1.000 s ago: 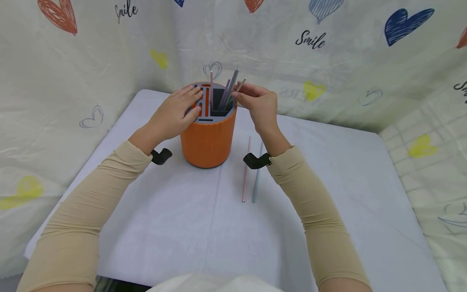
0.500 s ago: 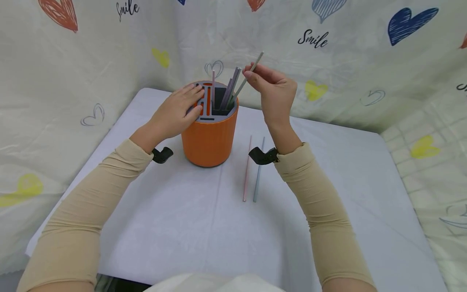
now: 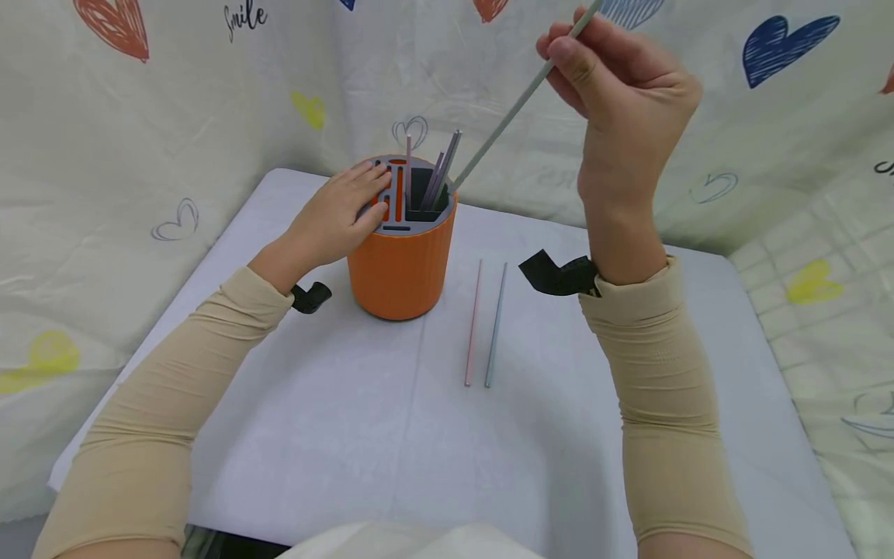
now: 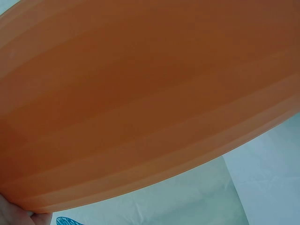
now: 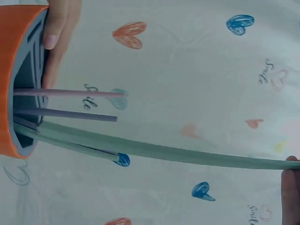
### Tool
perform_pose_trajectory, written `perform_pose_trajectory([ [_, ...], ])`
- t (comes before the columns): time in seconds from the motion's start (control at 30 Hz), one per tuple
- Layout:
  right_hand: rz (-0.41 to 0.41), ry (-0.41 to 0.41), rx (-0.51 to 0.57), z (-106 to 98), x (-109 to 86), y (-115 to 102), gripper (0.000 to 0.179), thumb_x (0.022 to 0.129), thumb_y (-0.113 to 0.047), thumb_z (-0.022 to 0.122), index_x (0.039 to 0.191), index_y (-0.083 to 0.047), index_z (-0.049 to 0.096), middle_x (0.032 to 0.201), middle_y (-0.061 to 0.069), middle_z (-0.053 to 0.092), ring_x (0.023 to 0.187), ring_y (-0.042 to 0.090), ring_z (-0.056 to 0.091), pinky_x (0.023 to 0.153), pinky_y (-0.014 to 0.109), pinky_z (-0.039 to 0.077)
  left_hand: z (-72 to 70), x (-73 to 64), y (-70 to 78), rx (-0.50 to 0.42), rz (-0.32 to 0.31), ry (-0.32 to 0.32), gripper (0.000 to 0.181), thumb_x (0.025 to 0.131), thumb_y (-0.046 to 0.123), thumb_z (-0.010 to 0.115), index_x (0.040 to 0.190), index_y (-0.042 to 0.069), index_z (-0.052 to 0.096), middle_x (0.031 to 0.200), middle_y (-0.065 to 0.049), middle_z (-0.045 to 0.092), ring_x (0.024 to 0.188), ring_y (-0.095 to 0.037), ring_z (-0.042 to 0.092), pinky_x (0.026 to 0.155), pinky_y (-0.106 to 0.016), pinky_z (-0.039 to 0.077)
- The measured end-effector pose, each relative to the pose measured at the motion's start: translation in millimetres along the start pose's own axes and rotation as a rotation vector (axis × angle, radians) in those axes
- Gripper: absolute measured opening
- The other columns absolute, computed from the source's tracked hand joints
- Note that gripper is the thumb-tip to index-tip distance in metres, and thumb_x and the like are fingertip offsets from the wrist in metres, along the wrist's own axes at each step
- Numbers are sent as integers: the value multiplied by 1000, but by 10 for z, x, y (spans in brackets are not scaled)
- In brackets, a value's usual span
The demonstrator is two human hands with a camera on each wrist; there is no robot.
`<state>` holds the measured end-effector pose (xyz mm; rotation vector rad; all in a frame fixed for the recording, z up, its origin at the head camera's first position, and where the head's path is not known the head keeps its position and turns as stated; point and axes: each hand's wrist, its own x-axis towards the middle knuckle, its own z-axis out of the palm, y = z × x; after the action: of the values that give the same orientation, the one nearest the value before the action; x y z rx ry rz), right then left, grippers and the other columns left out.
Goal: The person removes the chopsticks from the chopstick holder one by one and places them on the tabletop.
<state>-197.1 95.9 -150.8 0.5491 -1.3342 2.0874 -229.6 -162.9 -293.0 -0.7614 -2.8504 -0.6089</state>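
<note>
Right hand (image 3: 625, 101) pinches green stick (image 3: 502, 128); long span below, toward orange holder (image 3: 400, 272).

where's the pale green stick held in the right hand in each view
Head: the pale green stick slants from the top edge, through the right hand, down toward the rim of the orange holder.
Left wrist: not in it.
Right wrist: crosses just below mid-height, from the holder's opening at left to the fingers at the right edge.
Shared landmark: the orange holder, left of centre in head, filling most of left wrist, at right wrist's left edge.
</note>
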Motion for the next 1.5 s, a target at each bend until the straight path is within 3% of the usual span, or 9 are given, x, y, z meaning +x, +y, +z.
perform_pose_trajectory([
  [0.07, -43, -11, -1, -50, 38, -45, 17, 70, 11, 72, 86, 16, 68, 77, 24, 68, 74, 34, 68, 71, 36, 57, -1, -2, 3, -2, -1, 1, 54, 99, 34, 30, 145, 6, 31, 152, -10, 26, 144, -23, 14, 119, -39, 11],
  [0.17, 27, 0, 27, -179, 108, -56, 20, 69, 10, 74, 87, 16, 68, 77, 24, 68, 73, 34, 68, 71, 35, 57, -5, -5, 9, -1, -3, 1, 54, 99, 34, 30, 145, 6, 31, 152, -9, 26, 144, -23, 14, 119, -38, 10],
  [0.23, 123, 7, 33, -315, 152, -10, 24, 67, 9, 75, 89, 15, 68, 78, 23, 68, 72, 33, 68, 72, 35, 57, -6, -7, 11, 1, -7, -1, 54, 99, 34, 30, 145, 6, 30, 152, -9, 25, 144, -23, 13, 119, -38, 9],
  [0.37, 416, 51, 35, -648, 200, 172, 30, 64, 7, 78, 92, 12, 69, 79, 20, 69, 71, 29, 69, 72, 34, 56, -12, -14, 10, 8, -15, -4, 54, 99, 34, 30, 145, 6, 30, 153, -9, 25, 144, -22, 12, 119, -38, 9],
  [0.5, 660, 71, -31, -1005, 158, 412, 30, 64, 5, 79, 92, 9, 70, 80, 16, 70, 72, 27, 70, 72, 33, 56, -19, -25, -1, 13, -17, -1, 53, 99, 33, 30, 145, 5, 31, 152, -9, 26, 144, -23, 13, 119, -38, 9],
  [0.83, 1037, 3, -314, -1855, -359, 1164, 10, 78, -3, 70, 88, -4, 72, 78, 4, 73, 77, 15, 71, 72, 22, 57, -20, 2, 14, 27, -18, -1, 54, 99, 34, 30, 145, 6, 30, 153, -9, 25, 144, -23, 13, 119, -37, 8],
  [1.0, 1145, 26, -381, -2055, -547, 1413, 15, 82, -3, 68, 96, -3, 69, 78, 2, 73, 78, 14, 71, 72, 22, 57, -17, 6, 10, 22, -13, 1, 53, 99, 33, 30, 145, 5, 30, 152, -10, 26, 144, -23, 14, 119, -36, 8],
  [1.23, 1216, 75, -361, -2143, -676, 1652, 10, 82, 1, 66, 92, -2, 68, 76, 4, 72, 76, 15, 71, 68, 22, 57, -7, 12, 2, 20, -8, 9, 53, 99, 32, 31, 145, 5, 31, 152, -10, 26, 144, -23, 14, 119, -37, 9],
  [1.5, 1290, 135, -404, -2209, -763, 1834, 43, 82, 1, 66, 123, 5, 56, 71, 3, 72, 75, 14, 70, 69, 23, 57, 13, 6, 5, 14, -4, 8, 53, 99, 33, 30, 145, 6, 31, 152, -10, 26, 144, -23, 13, 119, -37, 9],
])
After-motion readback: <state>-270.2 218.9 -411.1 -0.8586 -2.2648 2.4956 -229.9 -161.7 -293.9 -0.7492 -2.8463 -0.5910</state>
